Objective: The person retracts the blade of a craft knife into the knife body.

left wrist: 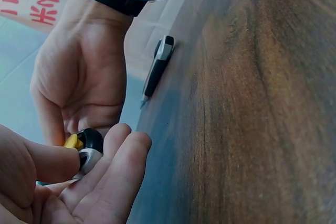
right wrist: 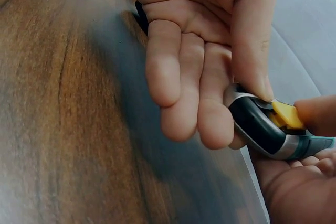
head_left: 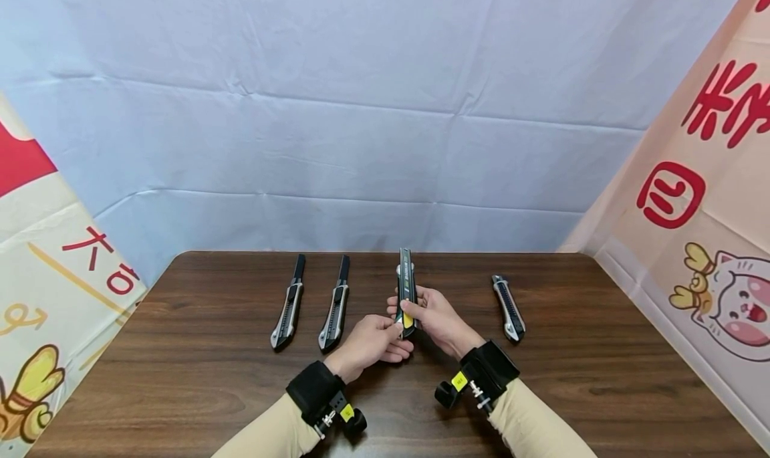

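Note:
A dark utility knife (head_left: 407,281) with lettering along its body and a yellow piece near its close end is held between both hands, pointing toward the far edge. My left hand (head_left: 369,341) pinches its near end with thumb and forefinger; the other fingers stretch beneath. My right hand (head_left: 442,321) grips the body from the right, fingers under it. In the right wrist view, the right thumb (right wrist: 315,114) meets the yellow piece (right wrist: 285,114), and the left thumb touches its other side. The rounded black end with a silver rim (left wrist: 90,162) faces the left wrist camera.
Two grey-and-black utility knives, one at the far left (head_left: 287,314) and one nearer the hands (head_left: 334,314), lie on the brown wooden table (head_left: 180,378). Another knife (head_left: 509,309) lies to the right. A pale cloth (head_left: 361,144) hangs behind the table; printed cloths flank it.

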`<state>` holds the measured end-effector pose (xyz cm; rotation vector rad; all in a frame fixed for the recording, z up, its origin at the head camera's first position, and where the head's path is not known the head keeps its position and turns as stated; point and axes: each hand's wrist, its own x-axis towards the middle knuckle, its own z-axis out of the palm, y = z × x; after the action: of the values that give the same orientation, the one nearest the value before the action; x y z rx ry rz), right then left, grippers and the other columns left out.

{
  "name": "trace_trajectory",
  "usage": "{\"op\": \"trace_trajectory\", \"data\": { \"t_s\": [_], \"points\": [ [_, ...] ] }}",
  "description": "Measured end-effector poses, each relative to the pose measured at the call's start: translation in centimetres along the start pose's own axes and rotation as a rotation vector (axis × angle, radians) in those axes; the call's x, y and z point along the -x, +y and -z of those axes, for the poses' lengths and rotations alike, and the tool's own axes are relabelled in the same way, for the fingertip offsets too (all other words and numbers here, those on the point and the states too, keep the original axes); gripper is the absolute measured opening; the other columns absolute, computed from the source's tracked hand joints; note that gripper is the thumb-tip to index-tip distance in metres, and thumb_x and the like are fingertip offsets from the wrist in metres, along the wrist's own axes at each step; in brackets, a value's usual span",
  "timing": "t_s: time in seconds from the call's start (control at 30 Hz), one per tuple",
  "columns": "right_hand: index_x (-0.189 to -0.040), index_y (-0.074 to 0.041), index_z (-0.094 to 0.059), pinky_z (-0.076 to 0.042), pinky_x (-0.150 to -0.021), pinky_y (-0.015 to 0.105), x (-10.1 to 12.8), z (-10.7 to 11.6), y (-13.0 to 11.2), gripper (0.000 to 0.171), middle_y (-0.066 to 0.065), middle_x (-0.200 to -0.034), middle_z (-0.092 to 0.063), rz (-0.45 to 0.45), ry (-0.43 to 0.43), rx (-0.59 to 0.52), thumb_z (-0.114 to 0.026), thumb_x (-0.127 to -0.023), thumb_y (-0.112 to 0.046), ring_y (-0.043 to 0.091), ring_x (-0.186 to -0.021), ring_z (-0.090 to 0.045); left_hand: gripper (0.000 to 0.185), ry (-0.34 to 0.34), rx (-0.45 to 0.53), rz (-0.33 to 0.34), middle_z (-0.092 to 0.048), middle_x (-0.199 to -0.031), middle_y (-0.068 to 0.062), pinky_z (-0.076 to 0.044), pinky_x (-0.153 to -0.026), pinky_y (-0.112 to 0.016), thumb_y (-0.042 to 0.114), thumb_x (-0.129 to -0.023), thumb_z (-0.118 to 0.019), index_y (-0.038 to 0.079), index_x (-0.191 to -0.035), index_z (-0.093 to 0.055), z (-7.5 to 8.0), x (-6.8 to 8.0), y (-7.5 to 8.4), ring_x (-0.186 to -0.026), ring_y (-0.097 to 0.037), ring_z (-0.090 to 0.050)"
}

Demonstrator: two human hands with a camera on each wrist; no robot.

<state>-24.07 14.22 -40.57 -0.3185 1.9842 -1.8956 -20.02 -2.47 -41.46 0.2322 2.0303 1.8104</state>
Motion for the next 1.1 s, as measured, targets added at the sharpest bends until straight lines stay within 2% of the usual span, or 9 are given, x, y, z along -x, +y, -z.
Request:
{"op": "trace_trajectory", "data": {
  "t_s": [0.7, 1.1],
  "points": [
    [-0.143, 0.011, -0.031, -0.053, -0.098, 0.028, -0.12, 0.18, 0.23, 0.046, 0.029, -0.139, -0.05, 0.012, -0.026, -0.002, -0.046, -0.102, -0.005, 0.017, -0.115, -0.063, 0.037, 0.003, 0.01, 0.004, -0.073, -0.097, -0.023, -0.062, -0.076, -0.034, 0.018, -0.104, -0.044, -0.012, -0.117, -0.062, 0.08, -0.13, -0.26, -0.085, -0.026, -0.074],
    [-0.147, 0.009, -0.025, -0.052, -0.1, 0.028, -0.07, 0.22, 0.18, 0.054, 0.032, -0.142, -0.044, 0.033, -0.063, 0.001, -0.048, -0.101, -0.006, 0.026, -0.122, -0.059, 0.036, -0.001, 0.035, 0.008, -0.074, -0.094, -0.018, -0.061, -0.075, -0.03, 0.017, -0.104, -0.045, -0.012, -0.116, -0.062, 0.37, -0.36, -0.46, -0.08, -0.017, -0.073]
  ]
}}
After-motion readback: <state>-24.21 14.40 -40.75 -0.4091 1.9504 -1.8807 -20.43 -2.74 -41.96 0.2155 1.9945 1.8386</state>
